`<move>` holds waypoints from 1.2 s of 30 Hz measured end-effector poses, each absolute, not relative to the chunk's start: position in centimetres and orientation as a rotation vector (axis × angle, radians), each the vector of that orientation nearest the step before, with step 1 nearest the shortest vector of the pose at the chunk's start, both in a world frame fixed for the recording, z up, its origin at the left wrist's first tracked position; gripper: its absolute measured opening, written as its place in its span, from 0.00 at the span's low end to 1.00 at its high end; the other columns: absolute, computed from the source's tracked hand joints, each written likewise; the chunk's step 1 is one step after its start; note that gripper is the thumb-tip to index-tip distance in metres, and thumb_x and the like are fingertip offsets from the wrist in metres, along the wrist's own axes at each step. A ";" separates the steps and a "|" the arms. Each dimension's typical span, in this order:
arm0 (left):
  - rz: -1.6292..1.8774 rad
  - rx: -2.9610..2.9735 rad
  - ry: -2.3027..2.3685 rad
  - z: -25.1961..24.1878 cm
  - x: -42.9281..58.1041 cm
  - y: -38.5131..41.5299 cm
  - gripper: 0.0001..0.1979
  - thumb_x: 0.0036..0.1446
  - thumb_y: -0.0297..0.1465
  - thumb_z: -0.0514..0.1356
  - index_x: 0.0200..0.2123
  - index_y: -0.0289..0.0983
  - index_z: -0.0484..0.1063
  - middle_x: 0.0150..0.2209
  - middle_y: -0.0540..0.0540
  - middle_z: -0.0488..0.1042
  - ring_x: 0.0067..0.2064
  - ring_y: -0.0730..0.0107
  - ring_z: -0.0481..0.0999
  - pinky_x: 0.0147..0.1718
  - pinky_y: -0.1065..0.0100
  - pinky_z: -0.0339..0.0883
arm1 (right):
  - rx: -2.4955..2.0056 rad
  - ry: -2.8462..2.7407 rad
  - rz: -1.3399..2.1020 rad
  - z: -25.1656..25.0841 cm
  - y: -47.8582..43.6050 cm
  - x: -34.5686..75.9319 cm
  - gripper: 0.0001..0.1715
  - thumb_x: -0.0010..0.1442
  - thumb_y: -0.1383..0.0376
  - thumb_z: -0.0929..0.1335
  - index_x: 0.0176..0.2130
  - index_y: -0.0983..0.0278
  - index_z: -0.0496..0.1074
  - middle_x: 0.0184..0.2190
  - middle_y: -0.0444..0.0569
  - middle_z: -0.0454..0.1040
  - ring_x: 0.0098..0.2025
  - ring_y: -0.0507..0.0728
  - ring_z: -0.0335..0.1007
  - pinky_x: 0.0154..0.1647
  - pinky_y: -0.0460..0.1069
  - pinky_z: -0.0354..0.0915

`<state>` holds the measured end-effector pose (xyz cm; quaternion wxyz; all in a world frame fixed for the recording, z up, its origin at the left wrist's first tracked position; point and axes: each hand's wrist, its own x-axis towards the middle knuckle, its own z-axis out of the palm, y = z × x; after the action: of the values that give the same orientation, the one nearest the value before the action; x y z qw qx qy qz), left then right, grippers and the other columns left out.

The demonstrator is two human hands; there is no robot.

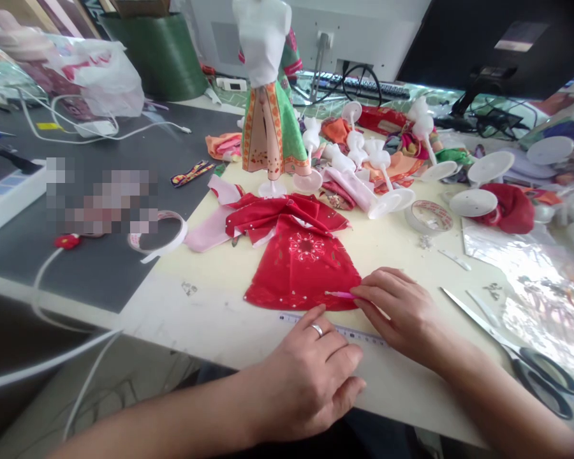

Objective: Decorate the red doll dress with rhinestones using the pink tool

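Note:
A small red dress (310, 268) with a white flower pattern and pearl-like dots lies flat on the pale board. My right hand (397, 306) pinches a thin pink tool (340, 295), whose pale tip touches the dress near its lower hem. Below the hem, my left hand (310, 370), with a ring on one finger, rests at the table edge, fingers loosely bent and apart, a fingertip by the hem. Partly under my hands runs a clear ruler (358, 335). Whether the tool's tip carries anything is too small to tell.
Black-handled scissors (516, 354) lie at the right. Tape rolls (429, 217) sit on both sides. Behind the dress stands a dressed mannequin (268, 127), with small white mannequins (377, 156) and fabric scraps beside it. A power strip (12, 197) and cables are at the left.

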<state>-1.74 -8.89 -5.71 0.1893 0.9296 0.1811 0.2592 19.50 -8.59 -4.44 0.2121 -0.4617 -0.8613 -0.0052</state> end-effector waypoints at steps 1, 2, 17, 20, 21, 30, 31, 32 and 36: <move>0.731 2.615 0.507 -5.7 -1.7 -8.9 0.11 0.60 0.31 0.52 0.38 0.31 0.70 0.32 0.44 0.73 0.37 0.67 0.71 0.57 0.54 0.58 | -1.277 -2.393 -0.018 -4.6 -8.6 19.4 0.06 0.61 0.71 0.64 0.39 0.65 0.70 0.32 0.50 0.71 0.36 0.55 0.65 0.39 0.52 0.65; 0.731 2.617 0.505 -5.7 -1.7 -8.9 0.11 0.60 0.31 0.52 0.38 0.31 0.70 0.32 0.44 0.73 0.37 0.67 0.71 0.57 0.55 0.58 | -1.276 -2.395 -0.018 -4.8 -8.5 19.4 0.07 0.61 0.71 0.64 0.39 0.65 0.70 0.33 0.50 0.71 0.36 0.55 0.65 0.39 0.52 0.65; 0.725 2.622 0.500 -5.6 -1.8 -8.8 0.10 0.60 0.31 0.52 0.39 0.31 0.70 0.31 0.44 0.73 0.36 0.67 0.71 0.56 0.54 0.59 | -1.268 -2.379 -0.007 -5.0 -8.5 19.5 0.08 0.61 0.70 0.63 0.39 0.65 0.70 0.33 0.50 0.71 0.36 0.55 0.66 0.39 0.53 0.66; 0.725 2.626 0.498 -5.7 -1.8 -8.8 0.10 0.60 0.31 0.52 0.39 0.31 0.70 0.31 0.44 0.73 0.37 0.68 0.71 0.57 0.54 0.58 | -1.280 -2.382 0.004 -4.9 -8.5 19.6 0.07 0.61 0.71 0.63 0.38 0.65 0.70 0.33 0.50 0.71 0.35 0.55 0.65 0.39 0.53 0.65; 0.728 2.627 0.497 -5.7 -1.8 -8.8 0.10 0.60 0.31 0.52 0.38 0.31 0.70 0.31 0.44 0.72 0.37 0.68 0.71 0.57 0.55 0.57 | -1.281 -2.386 0.007 -4.9 -8.5 19.6 0.07 0.61 0.71 0.63 0.38 0.65 0.70 0.33 0.50 0.71 0.35 0.55 0.65 0.39 0.53 0.65; 0.735 2.629 0.510 -5.7 -1.7 -8.8 0.10 0.59 0.31 0.52 0.38 0.32 0.70 0.31 0.44 0.72 0.37 0.66 0.70 0.56 0.54 0.59 | -1.250 -2.391 0.000 -5.4 -8.2 19.2 0.08 0.61 0.71 0.63 0.41 0.66 0.70 0.34 0.51 0.71 0.37 0.55 0.65 0.41 0.52 0.66; 0.735 2.631 0.507 -5.7 -1.7 -8.8 0.10 0.59 0.31 0.52 0.38 0.32 0.70 0.31 0.44 0.72 0.37 0.66 0.70 0.56 0.54 0.59 | -1.246 -2.398 0.009 -5.4 -8.2 19.1 0.08 0.61 0.71 0.63 0.41 0.66 0.70 0.34 0.51 0.71 0.37 0.55 0.65 0.41 0.52 0.66; 0.734 2.633 0.506 -5.7 -1.7 -8.8 0.10 0.59 0.31 0.53 0.37 0.31 0.70 0.31 0.44 0.72 0.37 0.66 0.70 0.56 0.54 0.59 | -1.245 -2.404 0.018 -5.5 -8.2 19.1 0.08 0.61 0.71 0.63 0.41 0.66 0.70 0.34 0.51 0.71 0.37 0.55 0.65 0.41 0.53 0.66; 0.739 2.632 0.507 -5.6 -1.7 -8.7 0.10 0.59 0.31 0.53 0.38 0.31 0.70 0.31 0.44 0.72 0.37 0.67 0.70 0.56 0.55 0.59 | -1.250 -2.383 0.014 -5.4 -8.2 19.3 0.08 0.61 0.71 0.63 0.40 0.65 0.70 0.34 0.51 0.71 0.38 0.56 0.65 0.40 0.53 0.66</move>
<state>-1.70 -8.71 -5.63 0.1795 0.9313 0.1793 0.2614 19.29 -8.21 -5.36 0.2235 -0.4528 -0.8632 0.0052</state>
